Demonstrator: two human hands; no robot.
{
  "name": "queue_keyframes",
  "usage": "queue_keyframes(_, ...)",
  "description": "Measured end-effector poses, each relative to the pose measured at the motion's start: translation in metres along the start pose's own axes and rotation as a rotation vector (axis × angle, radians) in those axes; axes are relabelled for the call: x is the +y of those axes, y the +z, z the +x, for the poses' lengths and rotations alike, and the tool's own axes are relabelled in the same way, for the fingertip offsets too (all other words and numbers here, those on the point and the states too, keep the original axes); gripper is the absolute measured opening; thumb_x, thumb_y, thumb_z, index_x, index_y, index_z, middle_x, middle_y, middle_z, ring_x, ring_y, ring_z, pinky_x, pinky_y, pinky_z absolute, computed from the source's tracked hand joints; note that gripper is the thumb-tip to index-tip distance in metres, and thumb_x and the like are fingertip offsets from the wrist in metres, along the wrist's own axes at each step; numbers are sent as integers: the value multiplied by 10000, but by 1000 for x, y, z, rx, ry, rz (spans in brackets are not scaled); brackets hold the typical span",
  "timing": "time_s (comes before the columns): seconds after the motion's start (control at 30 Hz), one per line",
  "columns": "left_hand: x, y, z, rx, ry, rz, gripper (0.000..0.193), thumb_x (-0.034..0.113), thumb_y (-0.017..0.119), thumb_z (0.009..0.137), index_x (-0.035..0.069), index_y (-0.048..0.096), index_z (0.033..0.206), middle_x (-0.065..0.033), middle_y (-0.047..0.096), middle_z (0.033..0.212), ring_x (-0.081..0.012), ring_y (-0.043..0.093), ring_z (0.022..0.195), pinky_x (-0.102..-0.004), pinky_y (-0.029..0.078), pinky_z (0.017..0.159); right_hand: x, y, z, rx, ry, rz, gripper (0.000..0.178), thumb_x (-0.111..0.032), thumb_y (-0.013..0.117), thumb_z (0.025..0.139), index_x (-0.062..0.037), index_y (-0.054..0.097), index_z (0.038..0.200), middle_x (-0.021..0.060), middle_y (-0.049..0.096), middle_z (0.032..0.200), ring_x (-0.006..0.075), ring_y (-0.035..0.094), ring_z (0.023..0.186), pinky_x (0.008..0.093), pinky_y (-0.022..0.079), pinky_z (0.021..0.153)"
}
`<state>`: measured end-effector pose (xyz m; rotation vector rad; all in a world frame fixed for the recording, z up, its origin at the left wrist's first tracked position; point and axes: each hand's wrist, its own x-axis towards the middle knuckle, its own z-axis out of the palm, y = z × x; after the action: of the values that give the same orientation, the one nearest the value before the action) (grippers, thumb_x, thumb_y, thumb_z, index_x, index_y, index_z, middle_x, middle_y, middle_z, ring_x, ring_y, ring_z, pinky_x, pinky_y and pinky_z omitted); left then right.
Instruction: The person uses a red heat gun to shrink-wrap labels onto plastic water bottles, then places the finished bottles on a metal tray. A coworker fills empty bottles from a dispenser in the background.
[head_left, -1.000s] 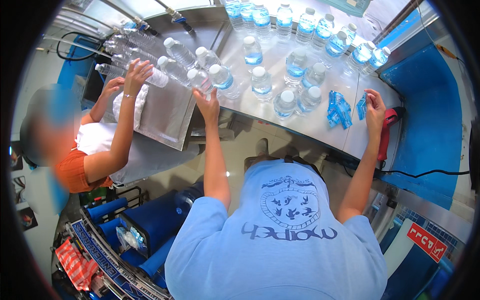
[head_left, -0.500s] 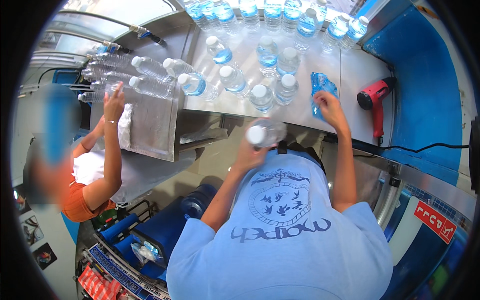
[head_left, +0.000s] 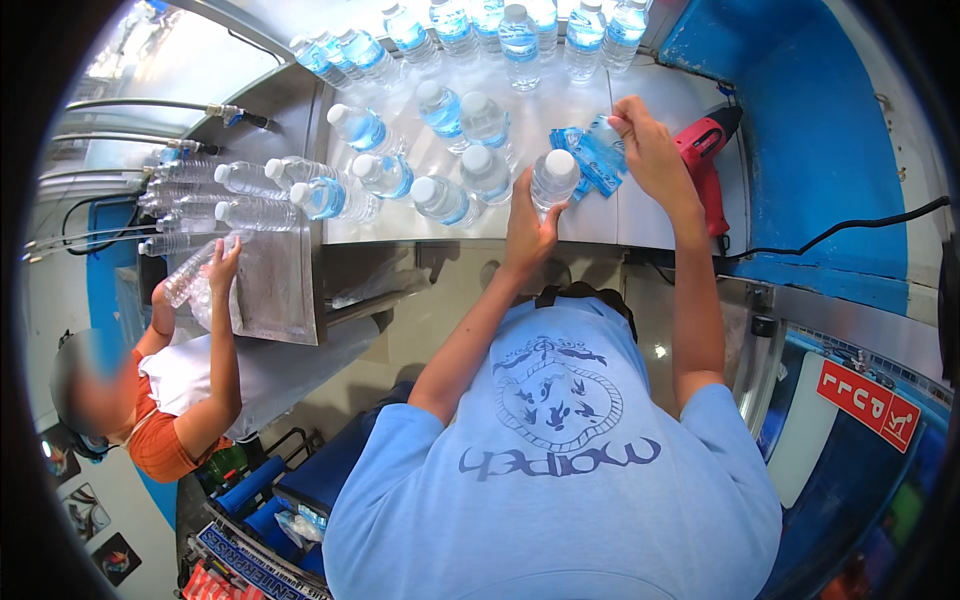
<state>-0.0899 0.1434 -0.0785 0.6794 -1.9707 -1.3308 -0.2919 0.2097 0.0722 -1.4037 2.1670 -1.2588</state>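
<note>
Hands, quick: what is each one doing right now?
Left hand: closed around a clear water bottle.
Right hand: pinching a blue plastic sleeve.

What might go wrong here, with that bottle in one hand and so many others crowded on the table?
1. The left hand holds a bottle upright close to standing bottles; a bump might topple them.
2. The right hand pinches a blue label from a small pile; it may crease or slip.
3. The red heat gun lies near that hand, its cord trailing over the edge, so it might snag.
</note>
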Motion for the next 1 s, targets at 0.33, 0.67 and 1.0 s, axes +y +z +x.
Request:
queue_keyframes(0.33,90,-33,-27,49,5,263,713,39,725,917,35,380,1541,-228,474,1520,-404,516,1371,-444,438,1120,-61,-24,-3,-291,-379,-175,76,-107,566,1020,-68,554,1084,128,667,1099,345,700,1022,618,302,1206)
queue_keyframes(0.67,145,-83,29,-43,60,-77,705,-29,716,919,18,392,1543,-172,486,1545,-302,483,1441,-424,389,1197,-85,0,-1,-458,-417,-242,83,-139,646,965,-72,628,1011,106,646,1162,327,645,1026,451,481,977)
queue_keyframes(1.0,117,-51,33,7,115,-76,697,-8,762,899,1,439,1516,-191,527,1503,-273,490,1431,-404,386,1198,-73,-4,13,-503,-310,-69,88,-133,678,927,-66,719,966,128,730,893,318,666,759,403,541,913)
